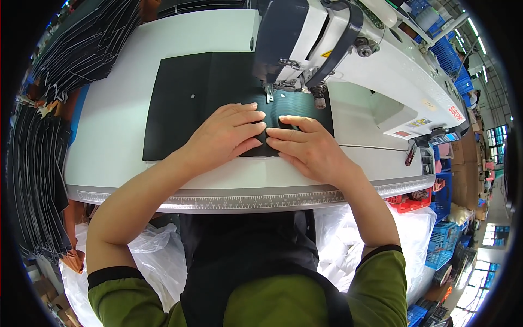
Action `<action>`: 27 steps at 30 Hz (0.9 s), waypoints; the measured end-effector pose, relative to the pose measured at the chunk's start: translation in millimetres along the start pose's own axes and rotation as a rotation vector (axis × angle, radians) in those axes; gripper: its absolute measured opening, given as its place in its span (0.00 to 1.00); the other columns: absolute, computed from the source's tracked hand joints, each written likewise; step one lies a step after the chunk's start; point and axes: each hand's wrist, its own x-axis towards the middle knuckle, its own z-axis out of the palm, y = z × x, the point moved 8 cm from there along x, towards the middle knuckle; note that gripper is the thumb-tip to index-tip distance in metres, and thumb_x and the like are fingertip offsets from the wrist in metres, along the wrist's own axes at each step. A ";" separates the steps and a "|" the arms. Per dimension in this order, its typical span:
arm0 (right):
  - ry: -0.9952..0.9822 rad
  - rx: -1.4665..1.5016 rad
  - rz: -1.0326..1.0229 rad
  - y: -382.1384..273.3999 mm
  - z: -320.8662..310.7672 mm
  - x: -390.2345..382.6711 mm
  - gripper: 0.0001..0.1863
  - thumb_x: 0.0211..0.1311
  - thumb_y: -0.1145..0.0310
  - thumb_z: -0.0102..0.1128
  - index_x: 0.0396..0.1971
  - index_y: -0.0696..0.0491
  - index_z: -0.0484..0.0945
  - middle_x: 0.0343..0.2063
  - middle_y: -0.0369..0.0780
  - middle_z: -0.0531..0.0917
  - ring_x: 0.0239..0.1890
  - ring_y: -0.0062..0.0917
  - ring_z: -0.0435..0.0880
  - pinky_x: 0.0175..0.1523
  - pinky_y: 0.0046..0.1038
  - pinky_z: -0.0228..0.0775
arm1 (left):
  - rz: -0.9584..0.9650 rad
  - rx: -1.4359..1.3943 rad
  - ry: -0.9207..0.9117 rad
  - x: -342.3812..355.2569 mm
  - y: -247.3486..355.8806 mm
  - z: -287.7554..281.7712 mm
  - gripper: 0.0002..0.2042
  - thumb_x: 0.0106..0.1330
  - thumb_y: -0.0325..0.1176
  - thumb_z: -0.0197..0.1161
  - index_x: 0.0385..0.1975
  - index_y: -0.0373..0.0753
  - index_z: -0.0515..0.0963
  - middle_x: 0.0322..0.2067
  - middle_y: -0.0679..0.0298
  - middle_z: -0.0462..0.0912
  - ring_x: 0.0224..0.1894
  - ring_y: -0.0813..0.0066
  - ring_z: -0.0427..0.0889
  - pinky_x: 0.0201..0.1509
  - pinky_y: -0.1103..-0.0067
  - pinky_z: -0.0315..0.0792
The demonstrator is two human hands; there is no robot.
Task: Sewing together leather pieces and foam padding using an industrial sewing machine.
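A dark rectangular fabric panel (180, 117) lies flat on the white table of a sewing machine (305, 43). Its right part reaches under the machine's presser foot (269, 94). My left hand (229, 131) rests on the panel just left of and nearer than the foot, fingers stretched out flat. To the right, my right hand (308, 143) also presses flat on the cloth, its fingertips pointing at the left hand's. A narrow strip of fabric shows between them. One small white mark (193, 96) sits on the panel's left half, another (282, 95) beside the foot.
Tall stacks of dark cut pieces (41, 180) stand along the left, with another stack (90, 43) at the far left. A ruler strip (239, 203) edges the table's front. Small scissors (410, 155) lie at the right. Beyond it are a red basket (411, 201) and blue crates (442, 242).
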 end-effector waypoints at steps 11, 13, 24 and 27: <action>0.056 -0.088 -0.014 16.3 -0.2 12.7 0.11 0.65 0.69 0.63 0.46 0.50 0.84 0.55 0.28 0.84 0.62 0.31 0.78 0.55 0.31 0.70 | -0.006 -0.003 -0.034 17.1 -30.0 5.0 0.13 0.65 0.33 0.68 0.48 0.39 0.83 0.57 0.65 0.82 0.65 0.62 0.75 0.68 0.70 0.68; 0.093 -0.092 -0.009 17.7 -0.7 12.8 0.10 0.65 0.68 0.63 0.45 0.49 0.84 0.54 0.28 0.84 0.61 0.31 0.78 0.54 0.31 0.69 | 0.004 0.008 -0.009 20.0 -35.6 6.1 0.12 0.65 0.33 0.68 0.47 0.39 0.83 0.56 0.65 0.82 0.64 0.62 0.76 0.67 0.70 0.69; 0.065 -0.052 0.062 19.3 -2.8 10.1 0.13 0.64 0.69 0.62 0.47 0.50 0.85 0.53 0.32 0.86 0.62 0.36 0.79 0.60 0.34 0.71 | -0.006 -0.083 0.039 43.4 -61.7 0.0 0.09 0.63 0.32 0.68 0.40 0.35 0.84 0.47 0.63 0.86 0.56 0.61 0.81 0.61 0.70 0.72; 0.101 -0.054 0.047 20.0 -1.7 7.0 0.11 0.65 0.69 0.62 0.46 0.49 0.83 0.53 0.31 0.86 0.56 0.33 0.80 0.56 0.32 0.70 | -0.009 -0.134 0.013 51.1 -66.1 -4.0 0.09 0.62 0.30 0.68 0.39 0.33 0.84 0.47 0.62 0.86 0.53 0.59 0.81 0.58 0.70 0.73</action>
